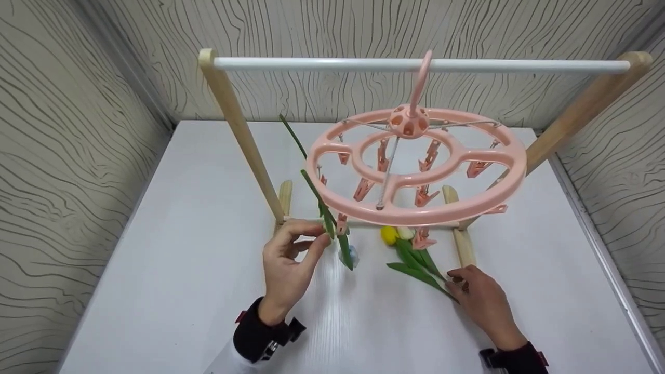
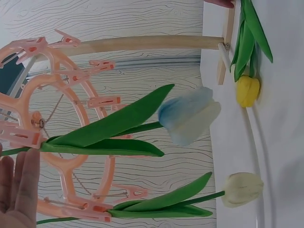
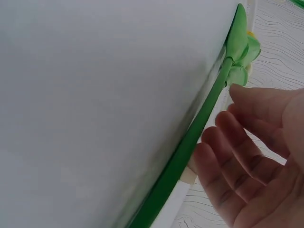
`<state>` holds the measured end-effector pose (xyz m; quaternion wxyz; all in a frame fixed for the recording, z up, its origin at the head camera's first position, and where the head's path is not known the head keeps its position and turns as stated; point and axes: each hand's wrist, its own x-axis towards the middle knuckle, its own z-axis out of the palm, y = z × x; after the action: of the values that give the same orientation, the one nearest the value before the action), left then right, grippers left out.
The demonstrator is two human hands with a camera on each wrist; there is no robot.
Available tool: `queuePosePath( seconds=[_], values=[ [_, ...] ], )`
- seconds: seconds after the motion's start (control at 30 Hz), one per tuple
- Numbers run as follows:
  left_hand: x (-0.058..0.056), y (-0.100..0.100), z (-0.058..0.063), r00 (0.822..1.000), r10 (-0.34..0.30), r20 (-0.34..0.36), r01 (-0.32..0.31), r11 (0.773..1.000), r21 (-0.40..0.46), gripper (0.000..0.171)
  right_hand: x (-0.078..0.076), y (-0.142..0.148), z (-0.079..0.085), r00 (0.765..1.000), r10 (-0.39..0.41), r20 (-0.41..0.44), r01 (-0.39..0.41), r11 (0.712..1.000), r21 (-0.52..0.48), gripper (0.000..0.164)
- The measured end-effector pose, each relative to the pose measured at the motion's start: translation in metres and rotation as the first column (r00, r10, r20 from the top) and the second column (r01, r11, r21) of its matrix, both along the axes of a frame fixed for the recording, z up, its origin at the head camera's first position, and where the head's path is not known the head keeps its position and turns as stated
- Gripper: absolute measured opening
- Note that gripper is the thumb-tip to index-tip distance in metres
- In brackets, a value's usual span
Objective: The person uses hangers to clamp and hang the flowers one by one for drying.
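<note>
My left hand [image 1: 293, 259] is raised beside a hanging tulip with a pale blue and white bloom [image 2: 187, 116]. Its thumb and index fingertips come close together at the green stem, near a pink clip [image 2: 21, 137] that holds it; whether they pinch the stem is unclear. A white tulip [image 2: 242, 190] hangs from a neighbouring clip. My right hand [image 1: 483, 301] is low over the table, fingers loosely bent and parted beside the green stem [image 3: 194, 130] of a lying tulip. The yellow bloom [image 1: 389, 236] and a whitish bloom [image 1: 406, 233] lie at the far end of those leaves.
A round pink clip hanger [image 1: 332, 205] hooks over a white rod [image 1: 311, 64] between wooden posts [image 1: 241, 130]. Several clips dangle beneath its ring, above both hands. The stand's wooden feet [image 1: 464, 249] rest on a white table [image 1: 171, 249], with patterned panels [image 1: 260, 31] around it.
</note>
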<state>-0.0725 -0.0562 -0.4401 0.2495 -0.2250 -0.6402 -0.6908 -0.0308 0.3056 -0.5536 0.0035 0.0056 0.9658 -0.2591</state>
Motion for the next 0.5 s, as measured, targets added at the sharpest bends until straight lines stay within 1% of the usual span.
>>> queuePosePath(
  seconds=[0.1, 0.17, 0.4, 0.5],
  values=[
    [0.005, 0.001, -0.005, 0.999, 0.005, 0.033, -0.005, 1.000, 0.000, 0.026, -0.002, 0.001, 0.000, 0.999, 0.010, 0.042, -0.011, 1.000, 0.013, 0.021],
    [0.008, 0.001, -0.008, 0.999, 0.000, 0.049, 0.000, 1.000, -0.001, 0.024, -0.003, 0.001, 0.001, 0.998, 0.016, 0.054, -0.017, 1.000, 0.017, 0.020],
    [0.021, 0.002, -0.001, 0.994, -0.025, 0.107, 0.026, 1.000, -0.006, 0.019, -0.006, 0.001, 0.004, 0.996, 0.053, 0.066, -0.055, 0.998, 0.020, 0.016],
    [0.024, 0.003, -0.005, 0.991, -0.032, 0.127, 0.034, 0.999, -0.017, 0.020, -0.008, 0.001, 0.005, 0.995, 0.071, 0.069, -0.072, 0.997, 0.013, 0.014]
  ],
)
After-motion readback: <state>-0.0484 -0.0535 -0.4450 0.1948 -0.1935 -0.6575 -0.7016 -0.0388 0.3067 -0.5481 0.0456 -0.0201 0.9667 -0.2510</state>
